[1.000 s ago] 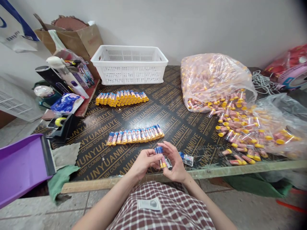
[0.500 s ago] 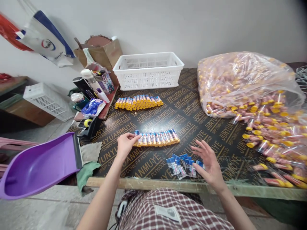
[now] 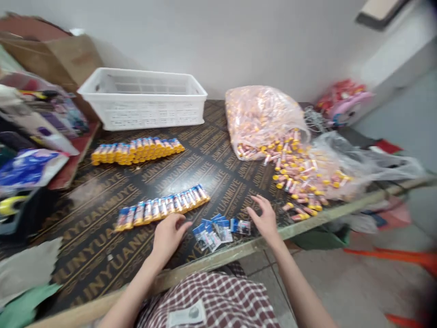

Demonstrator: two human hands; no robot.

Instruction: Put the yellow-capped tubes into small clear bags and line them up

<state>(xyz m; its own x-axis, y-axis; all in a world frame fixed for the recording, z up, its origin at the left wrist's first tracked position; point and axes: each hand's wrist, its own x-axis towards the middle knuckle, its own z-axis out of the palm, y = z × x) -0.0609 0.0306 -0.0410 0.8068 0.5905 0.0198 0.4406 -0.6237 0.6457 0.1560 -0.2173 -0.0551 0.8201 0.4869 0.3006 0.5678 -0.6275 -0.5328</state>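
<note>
My left hand (image 3: 170, 234) is over the dark table just below a row of small blue-and-yellow tubes (image 3: 164, 206), fingers curved and apart, nothing seen in it. To its right lie several small clear packets with blue tops (image 3: 213, 232). My right hand (image 3: 262, 218) hovers beyond the packets with its fingers spread, holding nothing. Close to it, one more packet (image 3: 243, 227) lies flat. Farther back sits a stacked group of similar tubes (image 3: 136, 151). Pink tubes with yellow caps (image 3: 300, 175) spill over the table at the right.
A white perforated basket (image 3: 150, 111) stands at the back left. Behind the spilled tubes is a full clear plastic bag (image 3: 262, 114). A black tape dispenser (image 3: 20, 214), a blue-and-white pack (image 3: 37, 166) and cloths (image 3: 30, 269) lie at the left. A pink container (image 3: 351, 108) is at the back right.
The view has swung to the right. My left hand has left the end of the tube row and moved right, nearer the packets. My right hand remains spread.
</note>
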